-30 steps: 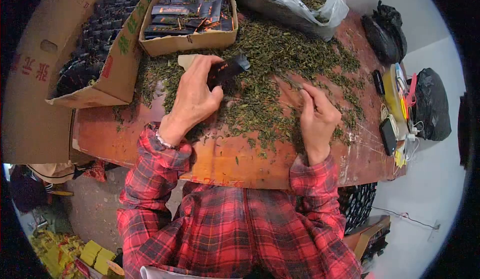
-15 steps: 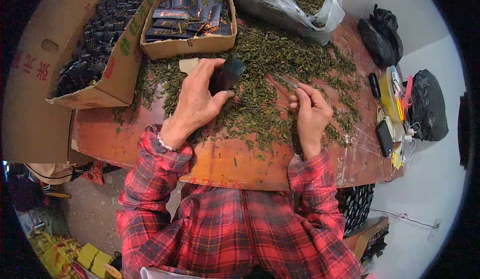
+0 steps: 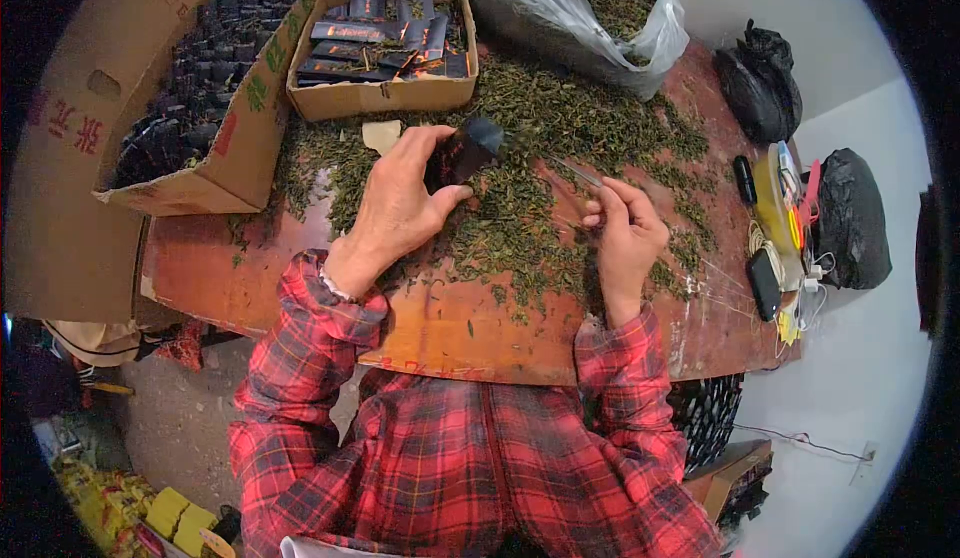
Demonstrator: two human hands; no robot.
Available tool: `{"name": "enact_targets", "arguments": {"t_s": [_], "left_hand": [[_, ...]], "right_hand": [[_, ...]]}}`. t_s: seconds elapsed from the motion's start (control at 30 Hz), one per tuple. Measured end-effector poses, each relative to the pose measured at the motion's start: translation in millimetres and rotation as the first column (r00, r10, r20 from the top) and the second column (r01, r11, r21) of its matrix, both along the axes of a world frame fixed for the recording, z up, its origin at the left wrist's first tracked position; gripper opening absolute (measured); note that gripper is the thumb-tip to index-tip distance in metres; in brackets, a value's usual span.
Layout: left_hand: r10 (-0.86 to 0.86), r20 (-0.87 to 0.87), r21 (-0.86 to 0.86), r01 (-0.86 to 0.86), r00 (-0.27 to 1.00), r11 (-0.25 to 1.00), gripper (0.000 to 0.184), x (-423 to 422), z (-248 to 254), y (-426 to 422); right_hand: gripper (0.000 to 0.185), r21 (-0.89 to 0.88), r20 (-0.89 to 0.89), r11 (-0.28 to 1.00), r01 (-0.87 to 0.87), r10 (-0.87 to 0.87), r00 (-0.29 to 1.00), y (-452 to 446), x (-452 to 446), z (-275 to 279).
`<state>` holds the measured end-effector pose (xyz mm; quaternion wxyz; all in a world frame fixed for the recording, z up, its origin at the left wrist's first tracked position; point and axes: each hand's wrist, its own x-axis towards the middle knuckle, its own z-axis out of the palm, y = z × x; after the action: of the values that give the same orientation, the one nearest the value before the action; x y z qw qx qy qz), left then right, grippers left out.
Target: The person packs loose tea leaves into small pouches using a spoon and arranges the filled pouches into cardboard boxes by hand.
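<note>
My left hand (image 3: 397, 193) is closed around a small black pouch (image 3: 462, 156), gripped between thumb and fingers. The pouch is tilted over the heap, its open end facing right; what is inside cannot be made out. My right hand (image 3: 627, 228) pinches slim metal tweezers (image 3: 577, 171), whose tips point up and left toward the pouch but stay apart from it. Under and between both hands, dark green dried leaves (image 3: 520, 223) that look like tea lie spread over the reddish wooden table (image 3: 440, 333).
A small cardboard box (image 3: 390, 99) of black packets stands behind my left hand, with a taller carton (image 3: 235, 163) of black pouches left of it. A clear plastic bag (image 3: 655, 68) of leaves sits at the back. Black bags (image 3: 855, 223) and a phone (image 3: 765, 283) are on the right.
The pouch has turned slightly, showing more of its open end toward the right. The tweezers have shifted slightly right and down with my right hand. My left hand keeps its grip.
</note>
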<state>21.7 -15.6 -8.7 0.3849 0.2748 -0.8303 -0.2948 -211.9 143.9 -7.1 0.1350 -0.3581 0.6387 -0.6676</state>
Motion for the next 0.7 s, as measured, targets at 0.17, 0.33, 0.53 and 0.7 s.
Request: {"name": "enact_targets", "arguments": {"t_s": [0.17, 0.33, 0.53, 0.7], "left_hand": [[0.003, 0.016, -0.005, -0.003, 1.000, 1.000, 0.067, -0.3, -0.6, 0.3], [0.006, 0.008, -0.028, -0.006, 1.000, 1.000, 0.067, -0.6, -1.1, -0.1], [0.029, 0.007, -0.059, -0.029, 1.000, 0.998, 0.067, -0.7, -4.1, -0.3], [0.017, 0.027, -0.056, -0.015, 0.999, 0.998, 0.066, 0.7, -1.0, 1.0]], "right_hand": [[0.016, -0.002, 0.026, 1.000, 0.011, -0.011, 1.000, 2.2, 2.8, 6.2], [0.015, -0.021, -0.022, 1.000, 0.011, -0.012, 1.000, 5.1, 2.4, 10.2], [0.014, -0.012, -0.050, 0.999, 0.035, -0.035, 0.998, 9.3, 9.8, 30.6], [0.014, -0.039, -0.067, 0.999, 0.031, -0.034, 0.997, 12.4, 12.8, 45.2]]}}
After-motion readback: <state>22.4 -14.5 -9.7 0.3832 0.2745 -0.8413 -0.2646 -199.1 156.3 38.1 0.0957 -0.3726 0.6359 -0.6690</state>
